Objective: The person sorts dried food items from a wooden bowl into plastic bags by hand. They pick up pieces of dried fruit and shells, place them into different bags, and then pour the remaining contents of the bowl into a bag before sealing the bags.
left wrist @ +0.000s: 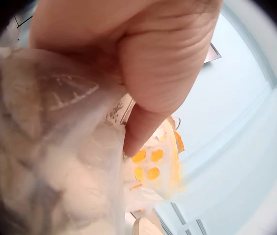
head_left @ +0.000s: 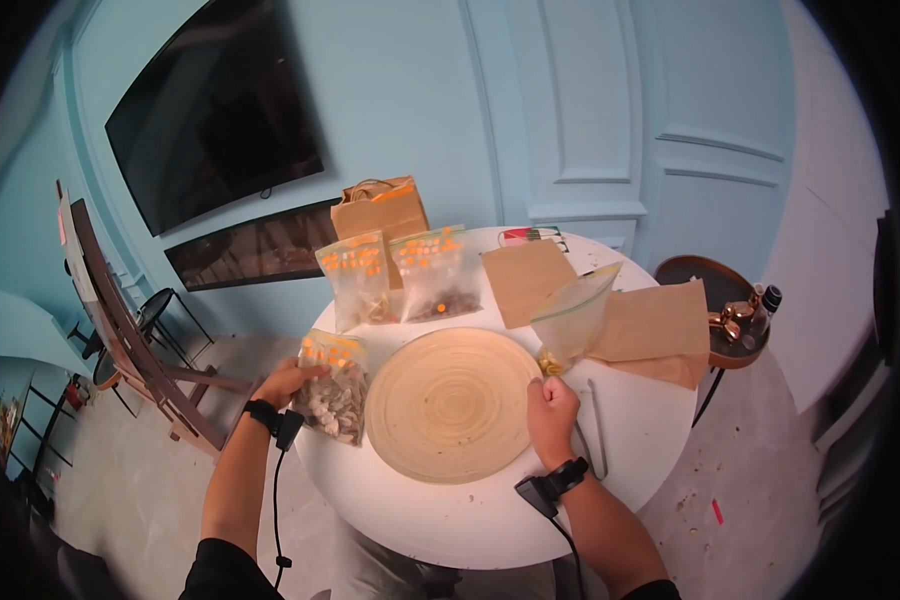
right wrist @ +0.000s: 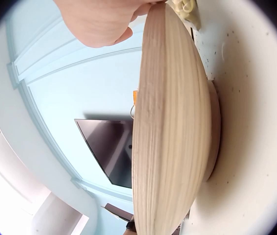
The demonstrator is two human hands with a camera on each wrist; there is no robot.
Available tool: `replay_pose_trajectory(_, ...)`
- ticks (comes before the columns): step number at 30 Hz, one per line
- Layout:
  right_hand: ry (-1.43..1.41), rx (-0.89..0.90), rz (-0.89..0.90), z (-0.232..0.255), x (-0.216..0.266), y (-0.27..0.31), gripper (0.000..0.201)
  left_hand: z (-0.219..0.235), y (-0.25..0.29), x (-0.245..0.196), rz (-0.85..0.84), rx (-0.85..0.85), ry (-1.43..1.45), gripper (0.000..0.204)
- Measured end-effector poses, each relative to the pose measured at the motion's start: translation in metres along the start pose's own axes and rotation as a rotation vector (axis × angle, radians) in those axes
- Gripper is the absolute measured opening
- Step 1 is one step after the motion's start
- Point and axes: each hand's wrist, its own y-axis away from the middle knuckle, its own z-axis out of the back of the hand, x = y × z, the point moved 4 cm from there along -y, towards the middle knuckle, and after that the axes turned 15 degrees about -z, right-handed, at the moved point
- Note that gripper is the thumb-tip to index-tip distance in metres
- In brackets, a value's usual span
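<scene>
My left hand (head_left: 288, 382) holds the side of a clear zip bag (head_left: 332, 400) with orange marks near its top and pale greyish flat pieces inside. In the left wrist view, the thumb and a finger lie against the cloudy plastic of this bag (left wrist: 45, 147). A round, ringed wooden plate (head_left: 450, 405) sits at the middle of the white table. At its right rim is my right hand (head_left: 553, 418), fingers curled in with nothing seen in them. The right wrist view has that hand (right wrist: 99, 22) just above the edge of the plate (right wrist: 172, 127).
Two orange-marked zip bags (head_left: 358, 280) (head_left: 435, 275) stand at the back before a brown paper bag (head_left: 410, 205). Another zip bag (head_left: 575, 315) with yellowish pieces stands right of the plate, near brown paper sheets (head_left: 655, 320) and metal tweezers (head_left: 596, 430). A side table (head_left: 685, 270) stands beyond.
</scene>
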Motion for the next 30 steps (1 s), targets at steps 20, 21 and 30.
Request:
replay_pose_trajectory(20, 0.071, 0.046, 0.040, 0.001, 0.008, 0.001, 0.042, -0.100, 0.038, -0.144, -0.624, -0.242, 0.432, 0.028)
replay_pose_trajectory(21, 0.080, 0.054, 0.043, 0.001, 0.009, 0.001, 0.042, -0.113, 0.037, -0.141, -0.633, -0.238, 0.418, 0.028)
replay_pose_trajectory(30, 0.152, 0.075, 0.101, 0.005, 0.017, 0.004, 0.041, -0.187, 0.024, -0.085, -0.613, -0.169, 0.573, 0.045)
